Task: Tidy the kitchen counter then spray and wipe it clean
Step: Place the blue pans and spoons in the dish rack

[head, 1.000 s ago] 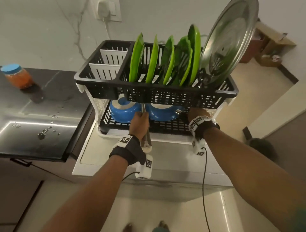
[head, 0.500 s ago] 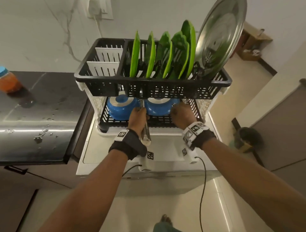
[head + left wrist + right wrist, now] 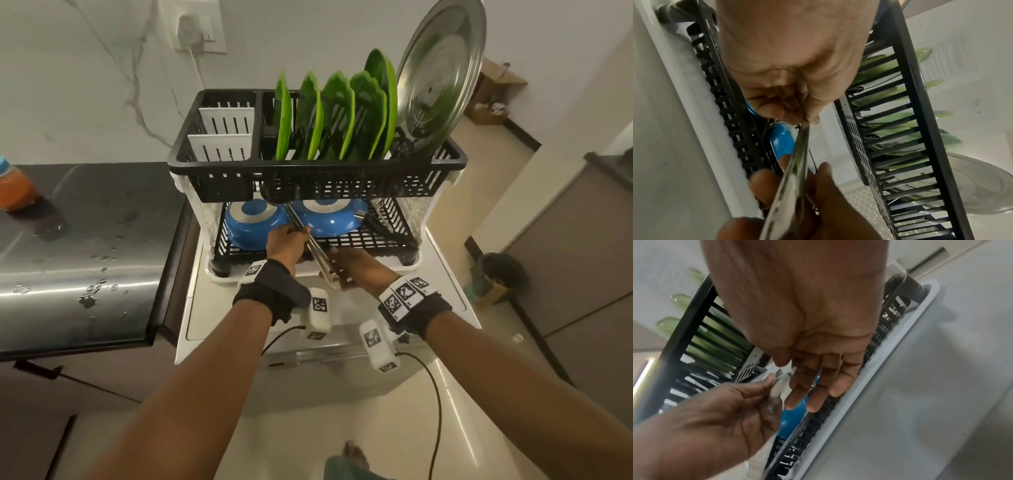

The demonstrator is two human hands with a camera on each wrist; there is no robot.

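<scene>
- Two hands work at the dish rack [image 3: 318, 164]'s lower tier: my left hand [image 3: 286, 241] pinches a long steel utensil [image 3: 310, 245] partway along its shaft, probably to steer it between the blue pans [image 3: 291, 219]
- My right hand [image 3: 359, 270] lies with fingers straight beside the utensil's near end, touching it and gripping nothing
- The utensil slants from under the upper basket out toward me, between both hands
- The wet counter [image 3: 85, 253] to the left is not yet wiped

Wall socket [image 3: 200, 31]; floor-level cardboard box [image 3: 493, 92].
</scene>
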